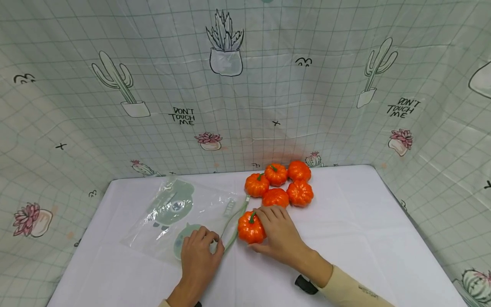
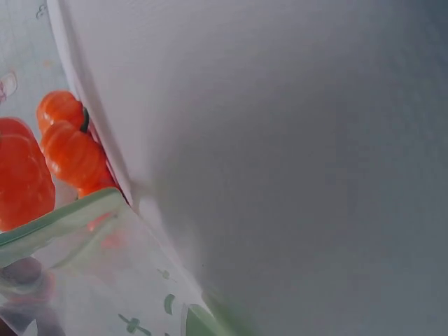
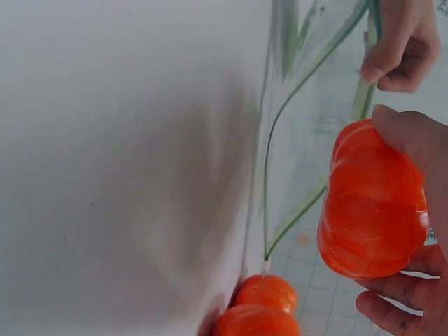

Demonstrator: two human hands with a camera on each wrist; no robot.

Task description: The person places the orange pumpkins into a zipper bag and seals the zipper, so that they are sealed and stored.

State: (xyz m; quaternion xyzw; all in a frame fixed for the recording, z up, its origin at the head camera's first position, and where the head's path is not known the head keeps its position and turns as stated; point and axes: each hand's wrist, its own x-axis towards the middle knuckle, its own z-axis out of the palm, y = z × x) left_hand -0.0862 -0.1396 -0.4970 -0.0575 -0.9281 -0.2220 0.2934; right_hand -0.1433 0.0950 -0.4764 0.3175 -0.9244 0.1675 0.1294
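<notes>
In the head view my right hand (image 1: 281, 236) grips a small orange toy pumpkin (image 1: 251, 228) with a green stem, thumb on the near side and fingers on the far side. The right wrist view shows this pumpkin (image 3: 374, 203) held just beside the bag's opening. My left hand (image 1: 201, 253) pinches the green edge of a clear zip bag (image 1: 207, 213) printed with green cartoon shapes. The bag's mouth gapes toward the pumpkin, its two green edges parted. Part of the bag's near side is hidden under the left hand.
Several more orange pumpkins (image 1: 276, 175) cluster at the back of the white table (image 1: 345, 230), just right of the bag. A grid-patterned cloth (image 1: 264, 94) with cactus drawings hangs behind and at both sides. A black wrist strap (image 1: 305, 285) shows by the right sleeve.
</notes>
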